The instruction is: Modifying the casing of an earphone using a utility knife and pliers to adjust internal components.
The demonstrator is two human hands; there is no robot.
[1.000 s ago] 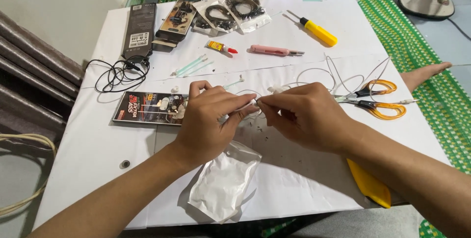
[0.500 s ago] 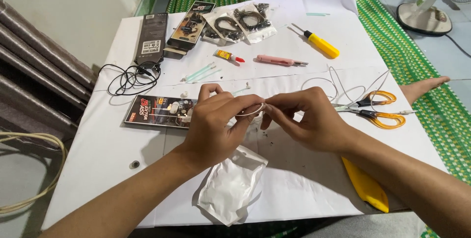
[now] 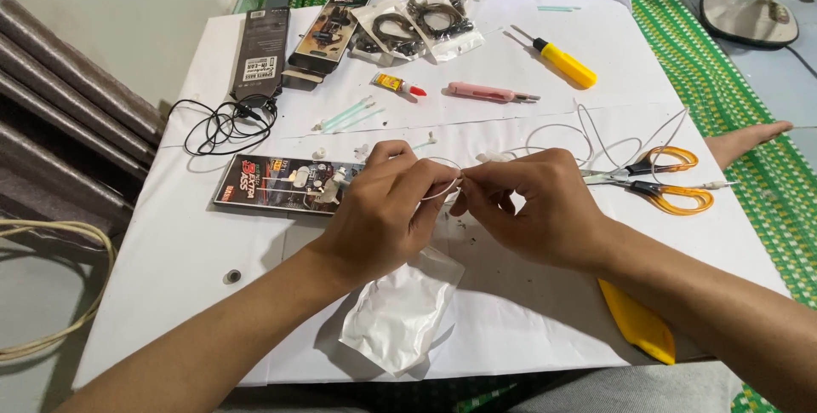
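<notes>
Both hands (image 3: 464, 204) — thin white wire (image 3: 442, 176) pinched between

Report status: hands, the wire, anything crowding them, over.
Left hand and right hand both pinch a thin white wire between fingertips, above the white sheet. Orange scissors beside right hand, plastic pouch below; neither blocking.

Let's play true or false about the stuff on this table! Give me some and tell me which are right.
1. Both hands, the left hand and the right hand, pinch a thin white wire. True.
2. The orange-handled scissors lie to the left of the hands. False: they lie to the right.
3. The yellow-handled screwdriver is held in a hand. False: it lies on the white sheet, untouched.
4. A black cable lies coiled near the table's left side. True.
5. A crumpled white bag lies below the hands. True.
</notes>
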